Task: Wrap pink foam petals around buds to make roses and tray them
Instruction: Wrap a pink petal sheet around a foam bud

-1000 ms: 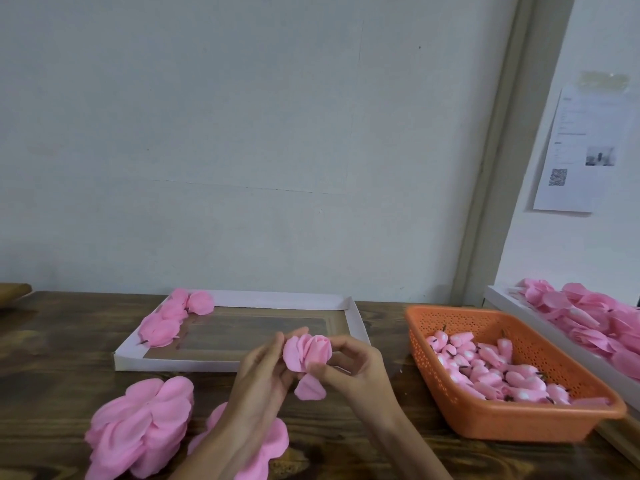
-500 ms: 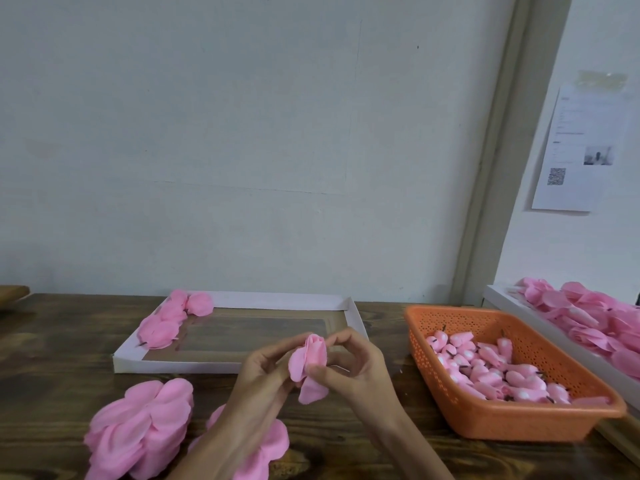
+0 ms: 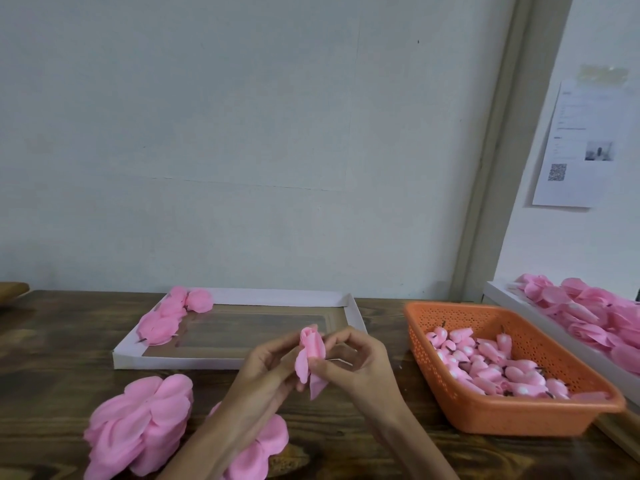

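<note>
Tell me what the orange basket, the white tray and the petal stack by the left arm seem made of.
Orange basket: likely moulded plastic; faint sheen, walls perforated with small holes.
White tray: probably matte cardboard; thin folded walls, creased corner.
Petal stack: soft matte pink sheets, thin and layered, consistent with foam.

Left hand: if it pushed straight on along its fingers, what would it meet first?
The rose that the left hand holds; just past it, probably the right hand, though depth is hard to judge.
</note>
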A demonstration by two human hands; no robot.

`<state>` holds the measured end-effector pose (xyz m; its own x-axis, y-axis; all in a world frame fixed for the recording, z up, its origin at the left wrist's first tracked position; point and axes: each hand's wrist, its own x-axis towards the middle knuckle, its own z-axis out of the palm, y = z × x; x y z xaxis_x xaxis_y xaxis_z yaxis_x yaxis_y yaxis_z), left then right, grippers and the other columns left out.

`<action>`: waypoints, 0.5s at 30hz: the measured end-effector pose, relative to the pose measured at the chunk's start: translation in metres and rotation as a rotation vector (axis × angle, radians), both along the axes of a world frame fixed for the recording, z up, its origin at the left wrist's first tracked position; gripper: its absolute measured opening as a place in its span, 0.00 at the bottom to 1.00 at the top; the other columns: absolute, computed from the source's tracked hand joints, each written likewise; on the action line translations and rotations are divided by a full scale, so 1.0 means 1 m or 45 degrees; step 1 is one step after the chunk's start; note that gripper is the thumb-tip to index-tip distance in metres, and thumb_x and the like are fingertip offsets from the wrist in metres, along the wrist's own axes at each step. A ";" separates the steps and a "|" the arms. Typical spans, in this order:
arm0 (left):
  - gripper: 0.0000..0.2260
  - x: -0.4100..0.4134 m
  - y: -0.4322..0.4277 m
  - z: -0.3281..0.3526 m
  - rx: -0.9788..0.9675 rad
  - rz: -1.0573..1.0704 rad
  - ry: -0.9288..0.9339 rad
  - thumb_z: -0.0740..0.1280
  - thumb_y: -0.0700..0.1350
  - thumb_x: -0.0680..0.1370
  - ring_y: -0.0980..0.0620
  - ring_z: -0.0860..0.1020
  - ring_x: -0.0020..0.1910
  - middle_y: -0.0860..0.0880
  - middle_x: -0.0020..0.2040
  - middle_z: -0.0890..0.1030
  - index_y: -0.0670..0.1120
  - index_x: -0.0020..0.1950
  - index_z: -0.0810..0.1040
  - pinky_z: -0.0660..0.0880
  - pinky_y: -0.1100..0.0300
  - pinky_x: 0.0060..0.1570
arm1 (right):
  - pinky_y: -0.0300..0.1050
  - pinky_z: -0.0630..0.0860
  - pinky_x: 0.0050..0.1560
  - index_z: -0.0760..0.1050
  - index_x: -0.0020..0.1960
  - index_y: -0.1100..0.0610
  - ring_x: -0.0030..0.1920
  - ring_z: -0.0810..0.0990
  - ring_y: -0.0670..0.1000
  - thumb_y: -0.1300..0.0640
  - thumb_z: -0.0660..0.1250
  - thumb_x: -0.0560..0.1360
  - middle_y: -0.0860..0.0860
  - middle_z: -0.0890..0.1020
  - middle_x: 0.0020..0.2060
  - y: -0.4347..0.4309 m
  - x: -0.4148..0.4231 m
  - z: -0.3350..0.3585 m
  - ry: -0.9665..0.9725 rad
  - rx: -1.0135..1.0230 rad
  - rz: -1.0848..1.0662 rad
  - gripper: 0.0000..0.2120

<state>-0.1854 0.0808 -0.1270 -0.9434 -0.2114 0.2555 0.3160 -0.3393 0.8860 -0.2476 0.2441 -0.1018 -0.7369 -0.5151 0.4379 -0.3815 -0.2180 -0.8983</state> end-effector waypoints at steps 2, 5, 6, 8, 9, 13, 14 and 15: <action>0.18 -0.001 -0.001 0.000 0.016 0.032 -0.015 0.77 0.47 0.73 0.45 0.76 0.43 0.38 0.56 0.86 0.45 0.61 0.87 0.76 0.59 0.38 | 0.60 0.85 0.52 0.80 0.45 0.62 0.50 0.87 0.61 0.58 0.82 0.69 0.59 0.88 0.46 -0.001 0.000 0.000 -0.007 0.005 -0.011 0.12; 0.15 -0.005 -0.004 -0.003 0.146 0.053 0.004 0.76 0.43 0.72 0.48 0.78 0.36 0.37 0.50 0.86 0.41 0.57 0.87 0.77 0.59 0.32 | 0.58 0.84 0.53 0.82 0.48 0.61 0.50 0.87 0.60 0.54 0.81 0.71 0.59 0.88 0.46 -0.003 0.002 0.001 -0.042 -0.005 -0.004 0.13; 0.12 -0.005 -0.004 -0.001 0.158 0.059 0.029 0.76 0.42 0.73 0.46 0.78 0.36 0.38 0.47 0.85 0.40 0.55 0.87 0.77 0.58 0.33 | 0.54 0.84 0.53 0.82 0.50 0.60 0.51 0.87 0.59 0.52 0.79 0.73 0.58 0.87 0.48 -0.003 0.002 0.002 -0.089 -0.011 0.012 0.13; 0.04 -0.005 -0.004 0.001 0.161 0.059 0.114 0.73 0.40 0.79 0.44 0.76 0.38 0.41 0.44 0.82 0.40 0.50 0.86 0.77 0.56 0.38 | 0.54 0.84 0.54 0.81 0.55 0.59 0.54 0.87 0.60 0.48 0.75 0.78 0.60 0.87 0.52 -0.002 0.004 0.003 -0.260 0.024 0.091 0.15; 0.05 -0.006 -0.004 0.001 0.189 0.092 0.133 0.70 0.40 0.81 0.44 0.76 0.39 0.43 0.43 0.82 0.40 0.49 0.86 0.78 0.55 0.40 | 0.56 0.84 0.54 0.80 0.57 0.60 0.53 0.87 0.60 0.47 0.75 0.78 0.61 0.86 0.53 -0.001 0.004 0.003 -0.349 0.069 0.136 0.17; 0.09 -0.006 -0.004 0.003 0.203 0.242 0.112 0.67 0.40 0.83 0.48 0.77 0.43 0.44 0.46 0.82 0.43 0.49 0.87 0.76 0.54 0.43 | 0.48 0.84 0.48 0.82 0.53 0.60 0.43 0.85 0.55 0.52 0.82 0.71 0.62 0.87 0.48 0.000 0.005 0.002 -0.436 0.193 0.163 0.18; 0.09 -0.006 -0.004 0.003 0.175 0.265 0.117 0.67 0.41 0.83 0.48 0.78 0.43 0.44 0.47 0.83 0.43 0.49 0.87 0.76 0.55 0.42 | 0.47 0.83 0.47 0.84 0.51 0.59 0.42 0.85 0.54 0.54 0.83 0.70 0.61 0.87 0.46 -0.001 0.005 0.002 -0.428 0.167 0.145 0.15; 0.08 -0.006 -0.004 0.002 0.149 0.287 0.120 0.68 0.42 0.83 0.49 0.78 0.43 0.44 0.47 0.83 0.43 0.50 0.87 0.76 0.56 0.41 | 0.46 0.83 0.46 0.85 0.48 0.57 0.41 0.84 0.53 0.55 0.84 0.69 0.60 0.87 0.44 -0.001 0.007 0.003 -0.417 0.124 0.127 0.13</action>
